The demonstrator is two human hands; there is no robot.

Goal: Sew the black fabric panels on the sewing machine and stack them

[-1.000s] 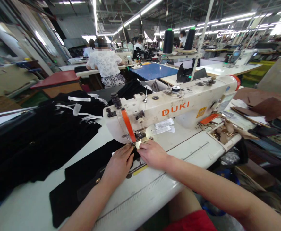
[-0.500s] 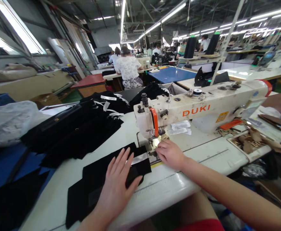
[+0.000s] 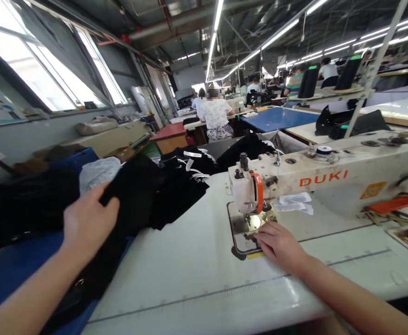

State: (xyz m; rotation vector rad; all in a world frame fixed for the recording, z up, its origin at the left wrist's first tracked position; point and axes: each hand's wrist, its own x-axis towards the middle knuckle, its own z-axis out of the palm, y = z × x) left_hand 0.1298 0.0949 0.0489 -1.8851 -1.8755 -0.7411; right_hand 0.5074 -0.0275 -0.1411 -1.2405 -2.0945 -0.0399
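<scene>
**Black cloth (image 3: 134, 195) in our left hand (image 3: 90, 218), left of the machine (image 3: 329, 174)**

Nearest us, the table (image 3: 183, 256) is pale and glossy, a ruler scale (image 3: 207, 296) running along its front. Our left hand is half curled, thumb and fingers closed on the cloth's near edge. Our right hand (image 3: 281, 244) rests by the needle plate (image 3: 239, 225), fingers bunched; we cannot tell whether they pinch anything. The cloth is at the table's left side, dark, limp and slightly blurred, hiding part of a black pile (image 3: 183, 200) with white tapes (image 3: 189, 164). The machine stands in our way on the right, white strips (image 3: 293, 204) lying under its arm. Beyond it stand two black spools (image 3: 309, 83). Farther off we see a blue table (image 3: 277, 119), a red table (image 3: 169, 131), a co-worker (image 3: 218, 114) in a white top, windows (image 3: 25, 56) on the left and tube lights (image 3: 280, 34) overhead.
</scene>
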